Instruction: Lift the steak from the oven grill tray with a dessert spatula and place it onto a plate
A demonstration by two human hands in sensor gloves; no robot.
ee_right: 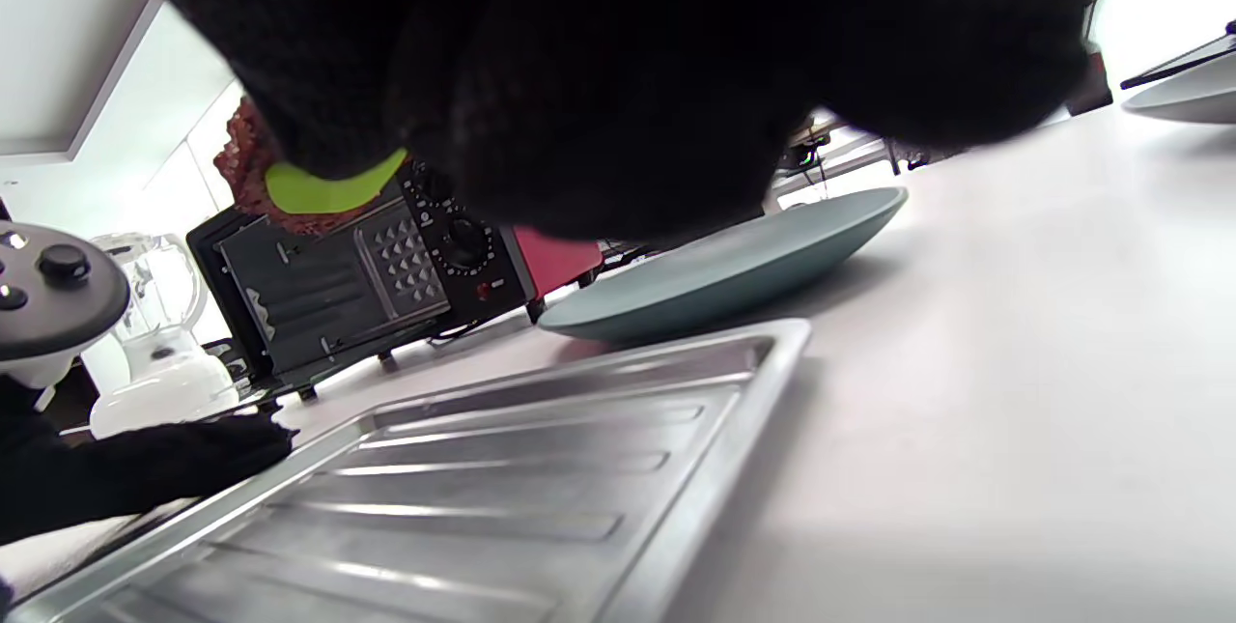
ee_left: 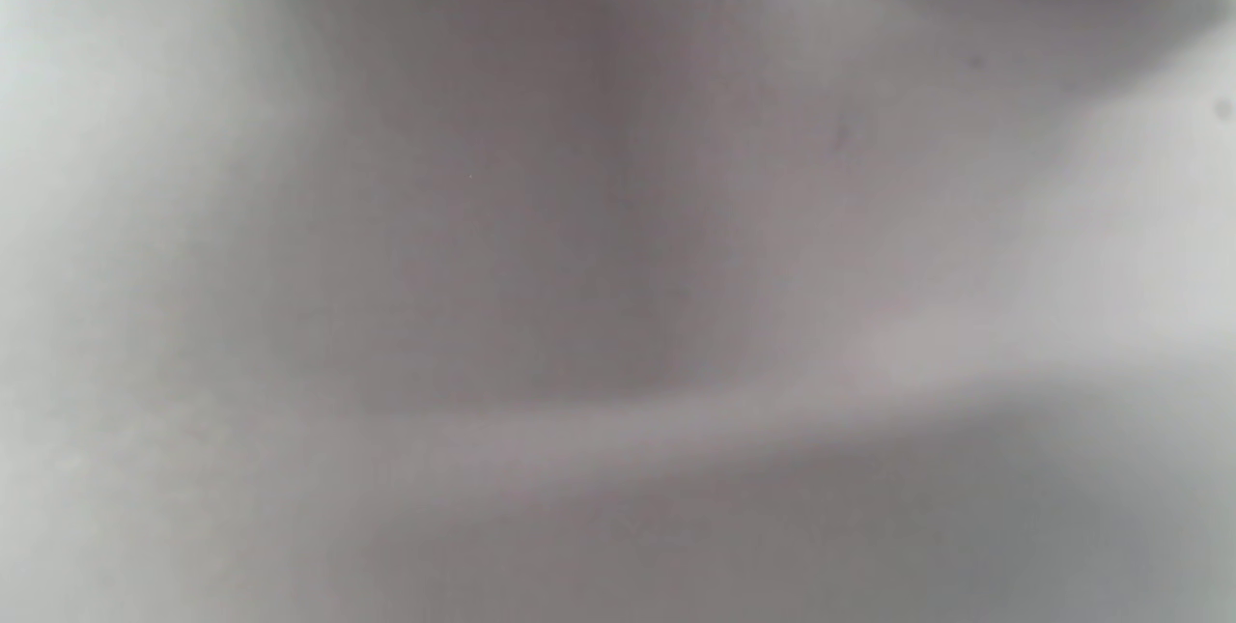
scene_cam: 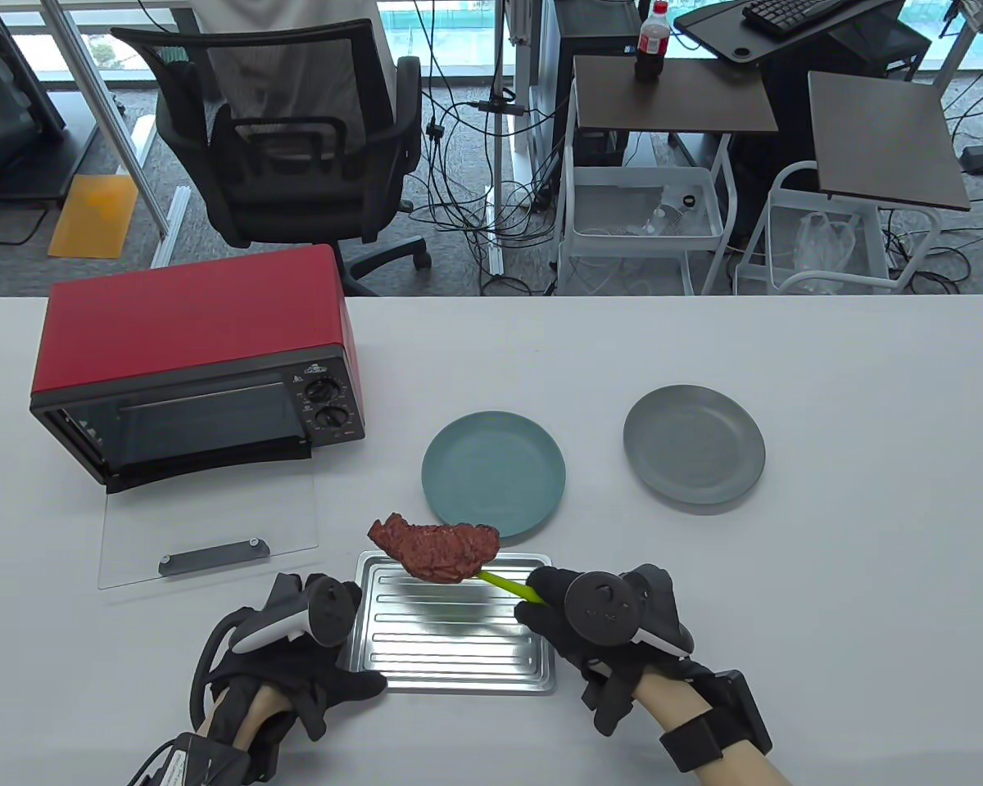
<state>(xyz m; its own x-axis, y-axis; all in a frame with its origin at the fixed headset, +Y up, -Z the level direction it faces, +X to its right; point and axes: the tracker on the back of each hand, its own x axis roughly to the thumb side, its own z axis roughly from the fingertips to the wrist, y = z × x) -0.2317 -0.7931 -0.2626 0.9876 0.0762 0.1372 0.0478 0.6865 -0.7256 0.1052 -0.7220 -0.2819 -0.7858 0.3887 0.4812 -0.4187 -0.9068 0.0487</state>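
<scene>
Surface: white table (scene_cam: 827,524), with an office chair (scene_cam: 295,139) and wire carts seen on the floor behind it.
Oven: red toaster oven (scene_cam: 188,360) is set at the table's left, its glass door (scene_cam: 205,524) folded down flat on the table.
Left hand (scene_cam: 295,655): placed at the near left corner of the oven grill tray (scene_cam: 459,647); the thumb is laid along the tray's near edge, touching it. Whether the other fingers curl under the rim cannot be told. The left wrist view is only a grey blur.
Tray: ribbed metal, lying bare on the table between the two hands.
Steak (scene_cam: 436,547): held in the air above the tray's far edge, its shadow cast on the ribs; it is carried on the blade, well out to the left of the grip.
Dessert spatula (scene_cam: 506,584): green handle is seen running from under the steak down to the right hand.
Teal plate (scene_cam: 532,458): just beyond the tray, partly overlapped by the steak's right end in the table view.
Right hand (scene_cam: 598,622): fingers are curled round the handle's end.
Grey plate (scene_cam: 695,455): set apart, to the right of the teal plate.
</scene>
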